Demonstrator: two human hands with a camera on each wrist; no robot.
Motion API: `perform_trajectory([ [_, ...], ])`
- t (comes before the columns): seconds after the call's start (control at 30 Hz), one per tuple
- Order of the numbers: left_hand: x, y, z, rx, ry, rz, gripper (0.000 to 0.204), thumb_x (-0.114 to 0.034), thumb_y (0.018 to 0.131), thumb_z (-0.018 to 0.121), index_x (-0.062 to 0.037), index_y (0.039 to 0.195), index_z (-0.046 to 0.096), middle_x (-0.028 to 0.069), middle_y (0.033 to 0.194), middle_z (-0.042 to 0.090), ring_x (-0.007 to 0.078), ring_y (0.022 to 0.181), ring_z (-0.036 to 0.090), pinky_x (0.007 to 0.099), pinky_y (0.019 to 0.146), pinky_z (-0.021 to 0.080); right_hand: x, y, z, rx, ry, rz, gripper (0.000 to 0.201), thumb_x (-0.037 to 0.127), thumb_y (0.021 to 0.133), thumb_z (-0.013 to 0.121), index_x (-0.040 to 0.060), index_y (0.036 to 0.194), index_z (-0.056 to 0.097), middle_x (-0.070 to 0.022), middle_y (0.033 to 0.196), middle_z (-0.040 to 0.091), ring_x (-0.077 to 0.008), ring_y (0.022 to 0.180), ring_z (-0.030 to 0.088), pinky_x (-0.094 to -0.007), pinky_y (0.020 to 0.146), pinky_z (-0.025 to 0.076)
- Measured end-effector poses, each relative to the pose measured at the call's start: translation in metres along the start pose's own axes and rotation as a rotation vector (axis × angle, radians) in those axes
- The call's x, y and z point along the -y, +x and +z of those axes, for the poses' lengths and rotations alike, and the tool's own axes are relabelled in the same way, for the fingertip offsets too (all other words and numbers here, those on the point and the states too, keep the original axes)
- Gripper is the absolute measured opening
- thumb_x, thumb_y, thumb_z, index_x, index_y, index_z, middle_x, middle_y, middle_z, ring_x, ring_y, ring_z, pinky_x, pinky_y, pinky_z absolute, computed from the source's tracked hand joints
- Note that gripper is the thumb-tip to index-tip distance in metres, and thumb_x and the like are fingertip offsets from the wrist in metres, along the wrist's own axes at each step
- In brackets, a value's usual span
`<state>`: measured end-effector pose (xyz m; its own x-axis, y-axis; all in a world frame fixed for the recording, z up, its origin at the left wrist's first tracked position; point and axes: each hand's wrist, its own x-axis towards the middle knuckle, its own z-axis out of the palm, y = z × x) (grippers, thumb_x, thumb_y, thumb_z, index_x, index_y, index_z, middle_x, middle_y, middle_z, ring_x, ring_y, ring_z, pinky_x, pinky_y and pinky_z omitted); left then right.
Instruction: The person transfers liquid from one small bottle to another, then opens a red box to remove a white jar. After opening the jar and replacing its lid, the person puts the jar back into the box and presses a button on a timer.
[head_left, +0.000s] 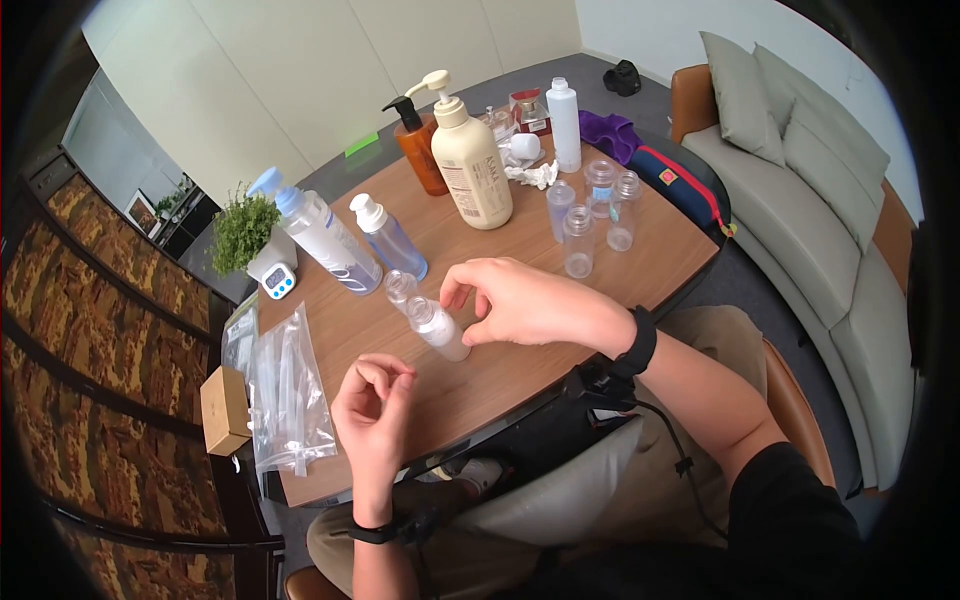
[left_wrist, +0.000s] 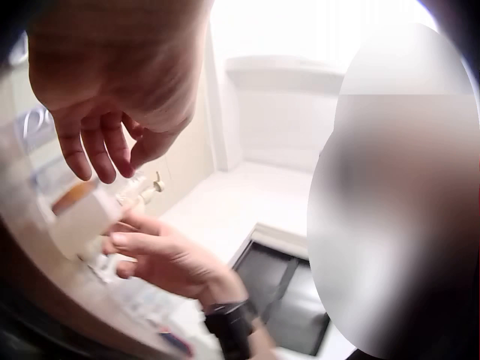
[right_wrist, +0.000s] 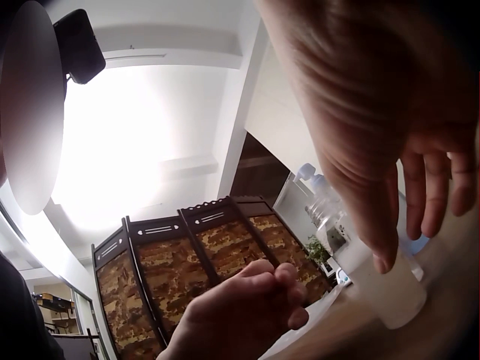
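Observation:
The right hand (head_left: 525, 302) is beside a small clear bottle (head_left: 440, 332) with whitish contents, standing on the wooden table (head_left: 520, 375). Its fingers are bent and spread from the thumb. In the right wrist view the thumb of that hand (right_wrist: 375, 112) overlaps the bottle (right_wrist: 397, 300); contact cannot be told. Another clear bottle (head_left: 400, 289) stands just behind. Over the near table edge, the left hand (head_left: 372, 410) has loosely curled fingers and nothing in them. The left wrist view shows that hand (left_wrist: 120, 97) with fingers hanging loosely, the right hand (left_wrist: 176, 259) below it.
Two pump bottles, cream (head_left: 472, 170) and amber (head_left: 424, 150), stand at the back. Left are a large blue-capped bottle (head_left: 330, 240), a smaller blue bottle (head_left: 395, 240), a plant (head_left: 245, 235), a timer (head_left: 279, 281) and plastic bags (head_left: 290, 400). Several clear bottles (head_left: 578, 245) stand right.

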<state>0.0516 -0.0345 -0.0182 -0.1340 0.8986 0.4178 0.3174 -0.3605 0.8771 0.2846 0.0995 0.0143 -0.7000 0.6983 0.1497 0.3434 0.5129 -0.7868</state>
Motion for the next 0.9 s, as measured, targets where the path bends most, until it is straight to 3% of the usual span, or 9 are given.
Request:
perform_trajectory([
  [0.07,-0.005,0.002,-0.006,0.07,-0.537,-0.115,0.028,0.001,0.105,0.068,-0.0104,0.089,0.047,0.0153,0.112,0.07,0.0224,0.103,0.071,0.0373,0.091,0.058,0.002,-0.001,0.0,-0.01,-0.001,0.031,0.043,0.013,0.087,0.089,0.003,0.125,0.07,-0.0112,0.123,0.073,-0.022,0.096,0.07,-0.0397,0.083,0.059],
  [0.23,-0.019,-0.004,-0.01,0.114,-0.814,-0.183,0.027,-0.008,0.108,0.069,-0.0118,0.093,0.047,0.0133,0.107,0.068,0.0244,0.095,0.069,0.0382,0.081,0.057,-0.004,0.002,0.003,-0.019,0.039,0.014,0.04,0.013,0.09,0.085,0.0037,0.126,0.07,-0.0111,0.125,0.074,-0.0216,0.096,0.071,-0.0392,0.082,0.059],
  [0.3,-0.02,-0.004,-0.011,0.204,-0.892,-0.183,0.025,-0.015,0.108,0.073,-0.0159,0.098,0.051,0.0032,0.095,0.059,0.017,0.083,0.057,0.0337,0.071,0.049,-0.004,0.001,0.003,-0.022,0.043,0.021,0.04,0.013,0.091,0.084,0.0038,0.127,0.07,-0.0108,0.126,0.074,-0.0214,0.096,0.072,-0.0391,0.082,0.059],
  [0.53,-0.017,-0.002,-0.016,0.135,-0.851,-0.181,0.011,-0.015,0.109,0.071,-0.0124,0.111,0.061,0.0024,0.096,0.061,0.0164,0.083,0.057,0.0332,0.071,0.048,-0.001,0.0,0.003,-0.024,0.043,0.016,0.045,0.02,0.089,0.087,0.0032,0.128,0.07,-0.0099,0.122,0.075,-0.0215,0.097,0.07,-0.0395,0.084,0.059],
  [0.8,0.001,0.004,-0.015,-0.073,-0.378,-0.095,0.013,-0.004,0.109,0.067,-0.0013,0.121,0.071,0.0136,0.13,0.071,0.0185,0.11,0.069,0.0342,0.085,0.055,-0.001,0.003,0.021,-0.036,0.107,0.047,0.051,0.032,0.084,0.094,0.0031,0.12,0.073,-0.0116,0.114,0.073,-0.0229,0.089,0.065,-0.0398,0.081,0.055],
  [0.9,0.001,0.004,-0.013,-0.078,-0.342,-0.082,0.016,-0.002,0.108,0.067,-0.0005,0.123,0.072,0.014,0.133,0.072,0.0174,0.112,0.069,0.0328,0.086,0.055,-0.007,0.006,0.028,-0.098,0.082,-0.055,0.049,0.032,0.084,0.094,0.0027,0.117,0.073,-0.0128,0.112,0.072,-0.0232,0.089,0.066,-0.0398,0.08,0.055],
])
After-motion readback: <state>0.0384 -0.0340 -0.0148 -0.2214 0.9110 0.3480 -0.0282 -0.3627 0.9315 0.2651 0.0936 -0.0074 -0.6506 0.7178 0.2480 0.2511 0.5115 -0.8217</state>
